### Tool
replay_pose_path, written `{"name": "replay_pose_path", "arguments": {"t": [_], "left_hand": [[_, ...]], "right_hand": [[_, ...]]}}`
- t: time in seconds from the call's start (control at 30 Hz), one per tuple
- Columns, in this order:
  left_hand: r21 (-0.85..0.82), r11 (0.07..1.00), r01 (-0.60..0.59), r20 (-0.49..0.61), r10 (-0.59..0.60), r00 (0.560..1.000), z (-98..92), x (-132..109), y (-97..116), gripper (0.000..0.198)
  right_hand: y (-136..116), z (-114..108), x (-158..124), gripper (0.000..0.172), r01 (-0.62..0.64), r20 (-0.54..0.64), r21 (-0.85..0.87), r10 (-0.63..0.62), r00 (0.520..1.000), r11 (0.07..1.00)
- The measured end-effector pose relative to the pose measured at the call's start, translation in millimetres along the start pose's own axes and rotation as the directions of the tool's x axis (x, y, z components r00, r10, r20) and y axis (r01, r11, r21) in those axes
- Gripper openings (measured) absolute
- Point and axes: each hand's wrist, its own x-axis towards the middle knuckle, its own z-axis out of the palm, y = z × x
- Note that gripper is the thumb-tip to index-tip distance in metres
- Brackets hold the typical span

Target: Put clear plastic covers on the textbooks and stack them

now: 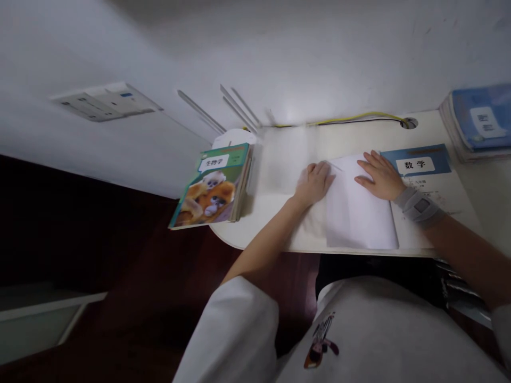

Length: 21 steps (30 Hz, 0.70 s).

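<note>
A blue and white mathematics textbook (429,183) lies on the white desk, with a white sheet (359,223) over its left part. My right hand (381,175) rests flat across the sheet and the book, fingers spread, a grey band on its wrist. My left hand (314,183) has its fingers bent around the sheet's left edge, slightly blurred. To the left of that hand, a thin see-through sheet (285,159) spreads over the desk. Its join with the white sheet is hidden under the left hand.
A stack of books topped by a biology textbook (213,186) overhangs the desk's rounded left end. More books with a blue cover (485,119) are at the right. A yellow cable (359,115) runs along the wall into a desk hole (409,124).
</note>
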Motion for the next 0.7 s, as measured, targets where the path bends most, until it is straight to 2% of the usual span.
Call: {"name": "replay_pose_path", "arguments": {"t": [0.23,0.33,0.47,0.63,0.7], "left_hand": [[0.202,0.97,0.139,-0.065,-0.128,0.99,-13.1,-4.2,17.0,0.042],[0.219,0.971,0.099,-0.056,-0.089,0.994,-15.1,-11.0,15.6,0.037],[0.158,0.986,0.044,-0.065,-0.034,0.997,-14.6,-15.6,7.6,0.039],[0.115,0.993,-0.036,-0.014,0.038,0.999,-12.6,-7.4,4.7,0.045],[0.112,0.993,-0.027,0.007,0.026,1.0,-10.7,-2.5,5.1,0.048]], "right_hand": [[-0.8,-1.7,0.4,0.054,-0.002,0.029,-0.046,0.004,1.0,0.999],[-1.6,-2.1,0.5,0.054,-0.005,0.033,-0.075,0.007,0.999,0.997],[-1.5,-1.5,0.7,0.052,0.001,0.018,-0.086,0.0,1.0,0.996],[0.3,-0.3,0.9,0.053,0.009,0.02,-0.082,-0.008,1.0,0.997],[1.5,0.4,0.7,0.053,0.015,0.014,-0.077,-0.014,1.0,0.997]]}}
